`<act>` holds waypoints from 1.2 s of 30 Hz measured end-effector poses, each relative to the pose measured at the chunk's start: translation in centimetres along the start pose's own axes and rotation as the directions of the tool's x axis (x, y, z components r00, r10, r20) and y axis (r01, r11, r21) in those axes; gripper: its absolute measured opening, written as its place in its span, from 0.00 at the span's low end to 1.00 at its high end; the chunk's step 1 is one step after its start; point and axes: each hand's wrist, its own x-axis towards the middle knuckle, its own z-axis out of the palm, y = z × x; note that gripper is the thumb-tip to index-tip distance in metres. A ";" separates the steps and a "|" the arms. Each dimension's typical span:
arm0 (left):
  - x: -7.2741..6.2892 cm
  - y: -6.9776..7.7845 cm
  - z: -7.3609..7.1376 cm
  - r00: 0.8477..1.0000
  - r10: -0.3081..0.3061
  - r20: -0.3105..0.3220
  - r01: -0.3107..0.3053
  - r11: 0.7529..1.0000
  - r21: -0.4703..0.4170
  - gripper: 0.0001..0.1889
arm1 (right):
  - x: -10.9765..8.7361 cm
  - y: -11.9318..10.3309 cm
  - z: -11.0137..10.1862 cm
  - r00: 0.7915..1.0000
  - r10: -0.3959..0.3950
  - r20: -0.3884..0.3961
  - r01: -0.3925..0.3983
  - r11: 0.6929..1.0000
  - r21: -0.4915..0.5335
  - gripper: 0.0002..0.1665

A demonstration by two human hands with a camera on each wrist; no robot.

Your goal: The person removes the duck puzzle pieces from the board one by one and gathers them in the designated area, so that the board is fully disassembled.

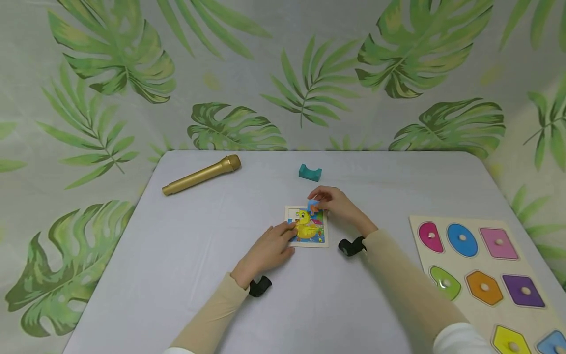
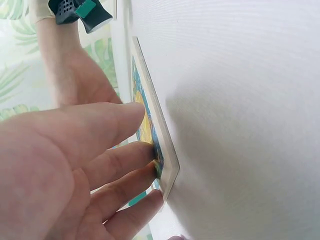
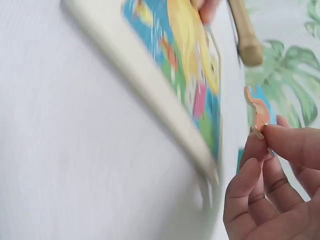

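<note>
A small square jigsaw puzzle with a pale wooden frame (image 1: 316,245) lies on the table, showing a yellow duck. My left hand (image 1: 269,246) rests its fingertips on the puzzle's left side; in the left wrist view the fingers (image 2: 122,160) are fairly straight and touch the board near its edge. Between the thumb and fingers of my right hand (image 1: 339,205) a blue puzzle piece with an orange part (image 3: 261,115) is pinched. It is held over the board's upper right corner. Part of the board's upper left shows pale, without picture.
A gold microphone (image 1: 201,175) lies at the back left of the white table (image 1: 177,275). Behind the puzzle sits a teal curved block (image 1: 310,173). On the right is a large board (image 1: 455,260) of coloured knobbed shapes, running out of view.
</note>
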 end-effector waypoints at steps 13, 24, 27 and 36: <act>0.0 0.1 0.0 1.000 -0.006 -0.010 0.006 1.000 0.012 0.25 | -2.3 2.3 -4.7 0.982 0.163 -0.096 -0.167 0.985 -0.046 0.16; 0.3 0.1 0.1 0.999 0.002 -0.046 -0.001 1.000 0.021 0.23 | -2.0 3.1 -3.9 0.985 0.127 -0.118 -0.150 0.967 -0.207 0.12; 0.4 0.2 0.1 0.998 0.003 -0.062 -0.002 1.000 0.023 0.22 | -2.0 2.8 -3.5 0.984 0.097 -0.151 -0.139 0.944 -0.298 0.10; 0.6 0.3 0.7 0.998 0.009 -0.069 -0.006 0.999 0.045 0.25 | -2.4 2.2 -3.0 0.987 -0.002 -0.159 -0.060 0.922 -0.383 0.06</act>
